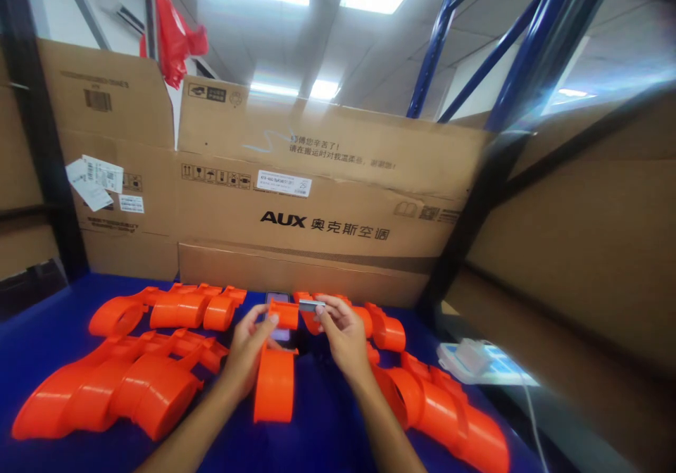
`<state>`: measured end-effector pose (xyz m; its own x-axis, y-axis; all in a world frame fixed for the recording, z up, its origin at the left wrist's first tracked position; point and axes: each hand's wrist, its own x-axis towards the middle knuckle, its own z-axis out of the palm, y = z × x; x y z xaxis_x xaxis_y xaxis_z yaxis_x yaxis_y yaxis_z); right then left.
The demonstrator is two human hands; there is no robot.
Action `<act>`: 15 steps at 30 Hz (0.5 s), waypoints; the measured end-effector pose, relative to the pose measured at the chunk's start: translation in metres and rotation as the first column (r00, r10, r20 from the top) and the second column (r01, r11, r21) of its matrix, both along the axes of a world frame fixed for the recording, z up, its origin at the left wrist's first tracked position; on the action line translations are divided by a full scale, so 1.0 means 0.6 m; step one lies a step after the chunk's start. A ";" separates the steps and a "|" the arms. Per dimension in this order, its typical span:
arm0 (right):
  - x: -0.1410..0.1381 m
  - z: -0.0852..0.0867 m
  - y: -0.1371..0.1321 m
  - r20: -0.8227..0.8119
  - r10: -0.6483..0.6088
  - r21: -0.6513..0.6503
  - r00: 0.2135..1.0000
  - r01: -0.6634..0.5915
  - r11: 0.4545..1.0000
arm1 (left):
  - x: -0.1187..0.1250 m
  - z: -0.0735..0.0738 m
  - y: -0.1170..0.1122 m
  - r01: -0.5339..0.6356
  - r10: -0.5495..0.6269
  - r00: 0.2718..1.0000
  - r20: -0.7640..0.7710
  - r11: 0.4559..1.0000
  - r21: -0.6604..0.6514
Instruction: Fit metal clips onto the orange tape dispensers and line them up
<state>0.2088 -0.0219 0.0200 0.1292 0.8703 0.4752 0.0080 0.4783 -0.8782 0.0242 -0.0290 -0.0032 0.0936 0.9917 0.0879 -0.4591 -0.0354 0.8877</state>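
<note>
My left hand is closed around the upper end of an orange plastic part, whose wide ring hangs below the fingers. My right hand pinches a small grey metal strip between thumb and fingers. The strip's left end is right beside the top of the orange part; whether they touch I cannot tell. Behind the hands lies a phone-like device, partly covered by the left hand and the part.
Several like orange parts lie in rows on the blue surface, at left and right. A cardboard panel stands at the back. On the right, a white power strip with a plug and cable sits beside a dark frame post.
</note>
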 end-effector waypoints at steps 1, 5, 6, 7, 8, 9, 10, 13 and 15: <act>-0.001 -0.001 0.001 -0.003 0.003 -0.001 1.000 -0.003 1.000 | 0.000 0.002 -0.001 -0.003 0.003 1.000 0.000 1.000 0.004; -0.006 -0.003 0.000 -0.006 0.007 0.005 1.000 -0.007 1.000 | -0.007 0.011 -0.004 -0.018 0.019 1.000 -0.022 0.999 0.037; -0.007 -0.003 -0.001 -0.005 0.003 0.010 1.000 -0.003 1.000 | -0.008 0.012 -0.004 -0.021 0.022 0.999 -0.026 0.999 0.043; -0.008 -0.003 -0.003 -0.006 -0.002 0.018 1.000 0.003 1.000 | -0.009 0.013 -0.004 -0.023 0.025 0.999 -0.027 0.999 0.044; -0.009 -0.003 -0.004 -0.008 -0.010 0.028 1.000 0.010 1.000 | -0.010 0.012 -0.004 -0.027 0.028 0.999 -0.025 0.999 0.043; -0.009 -0.002 -0.006 -0.011 -0.017 0.037 1.000 0.017 0.999 | -0.009 0.012 -0.005 -0.030 0.031 0.999 -0.022 0.999 0.038; -0.010 -0.002 -0.007 -0.013 -0.022 0.044 1.000 0.023 0.999 | -0.008 0.011 -0.005 -0.031 0.032 0.999 -0.018 0.999 0.031; -0.011 0.000 -0.008 -0.014 -0.015 0.043 1.000 0.016 0.999 | -0.003 0.010 -0.009 -0.026 0.026 1.000 -0.007 0.999 0.021; -0.012 -0.001 -0.006 -0.010 -0.008 0.037 1.000 0.009 0.999 | 0.000 0.012 -0.013 -0.031 0.031 1.000 0.001 0.999 0.022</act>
<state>0.2018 -0.0257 0.0194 0.1414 0.8511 0.5056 0.0037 0.5103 -0.8600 0.0243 -0.0367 0.0042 0.0633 0.9920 0.1095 -0.4577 -0.0686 0.8864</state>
